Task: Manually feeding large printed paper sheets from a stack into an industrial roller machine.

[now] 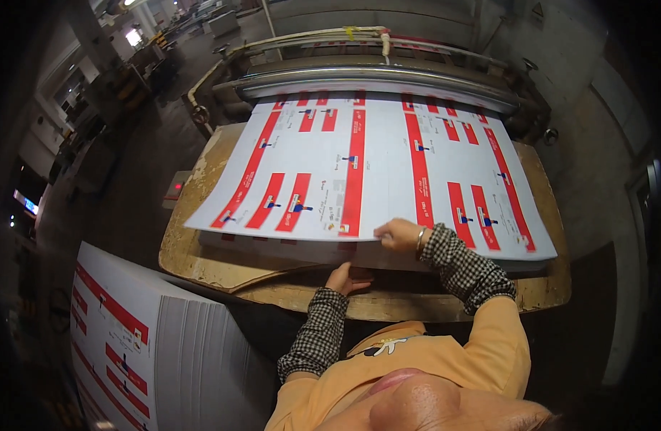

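Observation:
A large white printed sheet [384, 187] with red bars and small blue figures stretches from a metal roller to me. My right hand [404, 235], wearing a bracelet, pinches its near edge with closed fingers. That edge is raised on the left, and more printed sheets [287, 248] show beneath it. Below and to the left of the right hand, my left hand [350, 279] is at the front of these lower sheets. Its thumb points up and its fingers stretch to the right; whether it touches the paper I cannot tell.
The sheets lie on a worn wooden board [194, 248] with rounded corners. Beyond it runs the roller [388, 80] of a machine, with pipes above and hand knobs at the sides. A tall stack of similar printed sheets [190, 345] stands at lower left.

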`<state>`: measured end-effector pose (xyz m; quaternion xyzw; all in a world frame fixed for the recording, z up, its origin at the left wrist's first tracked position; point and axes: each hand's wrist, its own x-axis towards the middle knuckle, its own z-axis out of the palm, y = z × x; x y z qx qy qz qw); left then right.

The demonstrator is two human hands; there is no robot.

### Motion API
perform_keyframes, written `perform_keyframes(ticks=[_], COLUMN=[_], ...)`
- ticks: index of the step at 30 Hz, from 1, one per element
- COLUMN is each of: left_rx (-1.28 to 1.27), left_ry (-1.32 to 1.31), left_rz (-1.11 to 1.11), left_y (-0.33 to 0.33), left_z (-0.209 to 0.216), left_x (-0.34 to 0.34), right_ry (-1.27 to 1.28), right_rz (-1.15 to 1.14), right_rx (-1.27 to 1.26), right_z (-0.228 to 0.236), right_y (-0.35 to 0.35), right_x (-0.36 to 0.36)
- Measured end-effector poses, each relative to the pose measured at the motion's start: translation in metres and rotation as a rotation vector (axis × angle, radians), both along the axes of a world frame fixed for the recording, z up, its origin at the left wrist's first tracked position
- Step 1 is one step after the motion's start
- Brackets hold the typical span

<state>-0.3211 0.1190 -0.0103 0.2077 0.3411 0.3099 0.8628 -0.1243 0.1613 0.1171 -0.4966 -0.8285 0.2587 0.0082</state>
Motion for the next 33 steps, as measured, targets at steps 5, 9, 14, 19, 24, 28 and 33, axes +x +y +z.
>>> perform_keyframes(ticks=[5, 9, 14, 19, 24, 28, 33], left_rx=[-0.070, 0.063, 0.029, 0.044, -0.081, -0.053, -0.006], left_ry=[0.204, 0.253, 0.232, 0.279, 0.225, 0.034, 0.053], left_rz=[-0.039, -0.028, -0.070, -0.074, -0.029, -0.136, -0.085], left_y=[-0.001, -0.002, 0.001, 0.003, 0.006, 0.009, 0.002], left_z=[0.023, 0.011, 0.002, 0.005, -0.017, -0.028, -0.011], left_x=[0.010, 0.005, 0.004, 0.011, 0.008, 0.008, 0.000], right_ry=[0.209, 0.164, 0.014, 0.014, -0.272, -0.341, 0.044], right_rz=[-0.066, -0.033, -0.078, -0.309, -0.079, 0.004, 0.011], right_rx=[0.214, 0.119, -0.008, 0.449, 0.029, 0.158, -0.035], right_z=[0.020, -0.031, -0.027, -0.047, -0.069, -0.056, -0.046], right_y=[-0.010, -0.019, -0.007, 0.048, 0.023, -0.028, -0.007], right_x=[0.005, 0.008, 0.003, 0.017, -0.008, -0.012, 0.008])
